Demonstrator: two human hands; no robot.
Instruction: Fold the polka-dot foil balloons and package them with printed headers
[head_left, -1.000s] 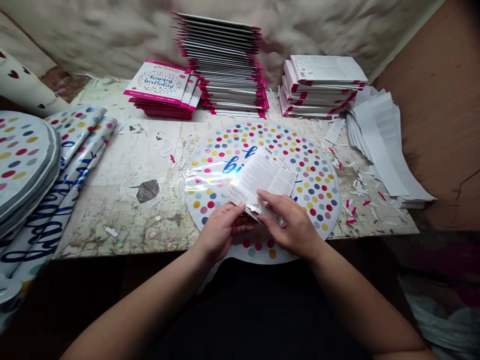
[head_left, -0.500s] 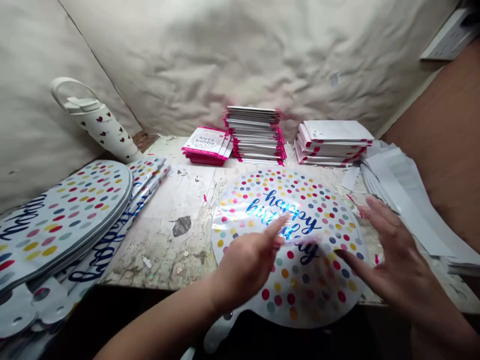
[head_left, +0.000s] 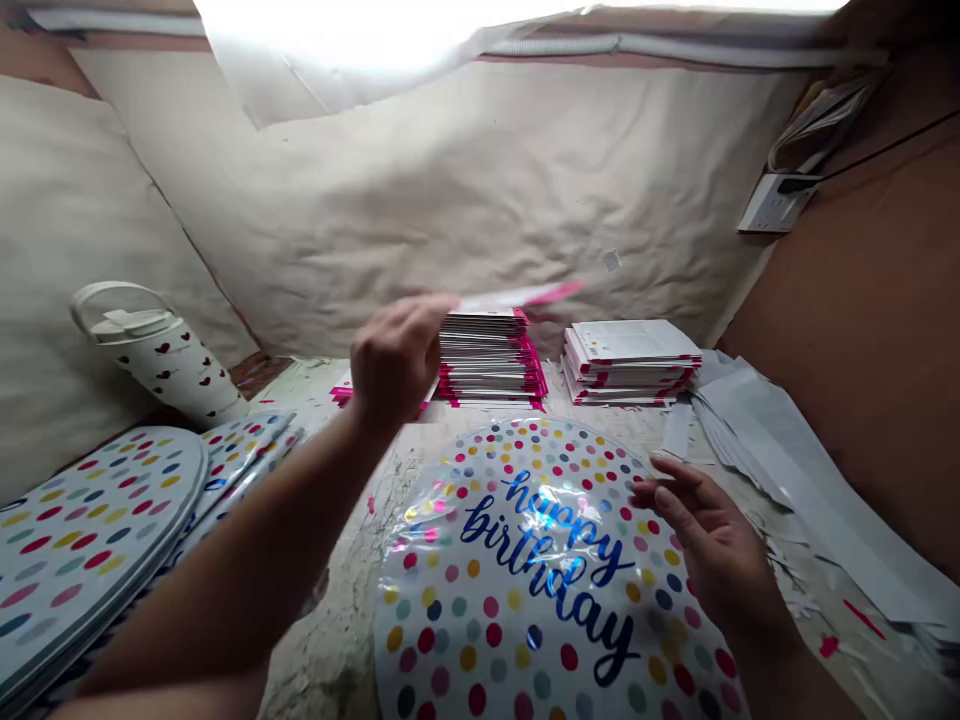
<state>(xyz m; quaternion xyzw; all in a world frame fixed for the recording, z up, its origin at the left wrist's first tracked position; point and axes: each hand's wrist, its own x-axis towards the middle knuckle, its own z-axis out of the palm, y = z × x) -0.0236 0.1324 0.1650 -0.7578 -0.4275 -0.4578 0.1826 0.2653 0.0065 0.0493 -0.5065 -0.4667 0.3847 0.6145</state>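
Observation:
My left hand [head_left: 397, 360] is closed on the near end of a flat white-and-pink packet [head_left: 517, 296], blurred by motion, held just above the tall stack of similar packets [head_left: 484, 360]. Whether it touches the stack I cannot tell. A flat, uninflated foil balloon [head_left: 480, 600], white with coloured dots and blue "happy birthday" lettering, lies in front of me. Over its right edge is my right hand [head_left: 727, 560], fingers stretched out and slightly bent, thumb near them, with nothing visible in it.
More flat dotted balloons [head_left: 97, 540] are piled at the left, before a white tumbler with hearts [head_left: 172, 360]. A lower stack of white packets [head_left: 634, 350] stands right of the tall one. White paper strips [head_left: 810, 470] lie along the right, with pink scraps [head_left: 829, 647].
My left hand has moved from over the balloon up and forward to the tall stack, holding a packet. My right hand's fingers have drawn closer together. The view has tilted upward.

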